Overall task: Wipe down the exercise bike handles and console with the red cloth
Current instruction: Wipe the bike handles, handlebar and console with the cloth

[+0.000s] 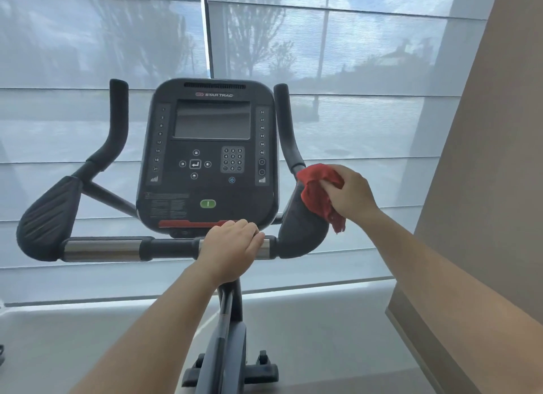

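At centre frame stood the console (210,155) of the exercise bike (226,329), a dark rounded panel bearing a blank screen (212,119), a numeric keypad (232,159) and a green button (207,203). Toward 3 o'clock of the console, the right hand (349,192) was closed around the bunched red cloth (318,195), fingers and thumb pinching its folds; the cloth was pressed against the upper part of the right handle pad (302,232), just below where the right upright grip (286,123) met it. A loose corner of the cloth hung down at about 5 o'clock of the hand, beside the pad's outer edge. Toward 6 o'clock of the console, the left hand (233,249) lay over the horizontal crossbar (164,248), fingers held together and curled down over the bar, touching it near the bright metal sensor sleeve at its right end. A matching metal sleeve (101,249) was visible toward 9 o'clock along the bar, uncovered. Toward 8 o'clock of the console sat the left handle pad (48,214), with the left upright grip (117,120) rising above it at 10 o'clock; neither was touched by a hand or by the cloth. Behind the bike, a translucent window blind (367,70) filled the background, and a beige wall (484,187) occupied the 3 o'clock edge. Below, at 6 o'clock, the bike's post descended to its base on the floor (88,335).
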Tool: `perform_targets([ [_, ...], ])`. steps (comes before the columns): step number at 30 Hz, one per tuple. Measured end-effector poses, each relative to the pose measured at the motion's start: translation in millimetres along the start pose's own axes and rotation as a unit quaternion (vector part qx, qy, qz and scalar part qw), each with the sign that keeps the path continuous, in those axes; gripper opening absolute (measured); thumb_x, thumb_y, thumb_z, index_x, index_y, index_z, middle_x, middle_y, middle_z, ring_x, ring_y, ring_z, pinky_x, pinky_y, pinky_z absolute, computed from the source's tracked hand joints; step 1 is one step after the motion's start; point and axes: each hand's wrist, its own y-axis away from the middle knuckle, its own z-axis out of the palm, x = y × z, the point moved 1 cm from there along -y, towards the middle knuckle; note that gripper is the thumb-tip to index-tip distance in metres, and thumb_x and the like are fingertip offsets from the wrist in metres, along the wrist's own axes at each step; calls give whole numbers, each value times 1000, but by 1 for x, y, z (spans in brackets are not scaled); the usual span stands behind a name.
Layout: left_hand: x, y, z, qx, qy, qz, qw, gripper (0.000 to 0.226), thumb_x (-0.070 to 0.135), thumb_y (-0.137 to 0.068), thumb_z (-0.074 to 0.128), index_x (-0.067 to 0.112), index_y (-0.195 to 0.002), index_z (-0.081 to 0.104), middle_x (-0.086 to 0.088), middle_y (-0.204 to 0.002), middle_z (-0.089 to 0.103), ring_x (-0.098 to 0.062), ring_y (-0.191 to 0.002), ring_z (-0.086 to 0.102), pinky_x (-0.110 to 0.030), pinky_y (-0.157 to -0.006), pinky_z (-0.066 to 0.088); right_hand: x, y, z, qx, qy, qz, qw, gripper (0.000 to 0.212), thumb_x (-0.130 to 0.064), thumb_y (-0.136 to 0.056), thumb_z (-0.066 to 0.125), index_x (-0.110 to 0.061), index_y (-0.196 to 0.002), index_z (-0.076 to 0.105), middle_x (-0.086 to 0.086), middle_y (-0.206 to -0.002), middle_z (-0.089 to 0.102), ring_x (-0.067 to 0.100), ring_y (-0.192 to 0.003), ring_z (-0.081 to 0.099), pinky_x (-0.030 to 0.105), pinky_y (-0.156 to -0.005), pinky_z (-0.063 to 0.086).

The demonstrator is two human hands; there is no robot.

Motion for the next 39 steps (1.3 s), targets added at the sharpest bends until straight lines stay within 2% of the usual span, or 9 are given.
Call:
perform_targets([
  [4,0,1,-1,-8,6,-5,1000,48,46,-89,7,24,-90,49,9,-85,48,-15,-79,43,-32,-72,40,3,1,15,-78,24,7,997,21,-24,-92,52,-34,-105,64,-5,-95,66,17,-88,61,23,-75,43],
  [11,0,0,-2,-21,23,-13,999,33,38,-98,25,22,-93,53,6,-89,53,-16,-84,48,-31,-70,38,3,38,16,-22,44,13,999,11,-22,-91,53,-22,-98,61,1,-79,63,18,-66,59,8,-50,39],
  [14,1,0,-3,-21,16,-11,1000,35,39,-98,25,20,-94,54,4,-92,56,-18,-87,51,-32,-70,38,-2,64,15,-25,-11,30,999,9,-17,-92,51,-18,-97,59,6,-75,63,22,-45,62,21,-39,46],
  [18,-2,-2,-6,-59,35,3,998,37,40,-98,25,19,-99,55,2,-97,56,-20,-93,51,-36,-79,42,-4,87,18,8,-15,41,999,20,-17,-90,56,-23,-108,64,-8,-93,65,5,-72,61,3,-57,41],
  [23,-10,-2,-6,-81,40,40,995,40,42,-99,24,17,-106,55,0,-106,55,-22,-101,50,-38,-87,41,-8,104,40,81,-66,126,987,10,-28,-91,52,-28,-95,61,5,-78,67,17,-56,65,31,-58,54],
  [27,-8,-1,-7,-70,28,48,996,42,43,-100,23,17,-109,55,-1,-108,55,-23,-105,50,-38,-87,40,-22,128,63,132,-83,116,981,18,-22,-91,54,-25,-106,63,-2,-96,67,19,-83,65,27,-77,52],
  [31,-9,0,-7,-72,28,50,996,42,43,-99,23,18,-108,55,-1,-108,56,-22,-105,51,-38,-87,42,-18,127,57,160,-95,135,973,14,-20,-90,57,-18,-101,65,2,-88,64,15,-82,58,8,-70,42],
  [35,-8,1,-6,-58,18,46,997,41,43,-99,23,19,-107,56,2,-106,56,-19,-102,51,-35,-83,42,-20,127,63,131,-91,119,980,26,-20,-90,57,-19,-115,63,-5,-104,65,11,-96,57,16,-86,43],
  [39,-8,1,-4,-45,18,43,998,37,42,-99,24,22,-103,55,5,-101,55,-17,-97,52,-32,-79,41,-3,108,27,148,-114,128,974,12,-22,-90,56,-28,-92,66,-3,-85,69,15,-84,63,14,-71,47],
])
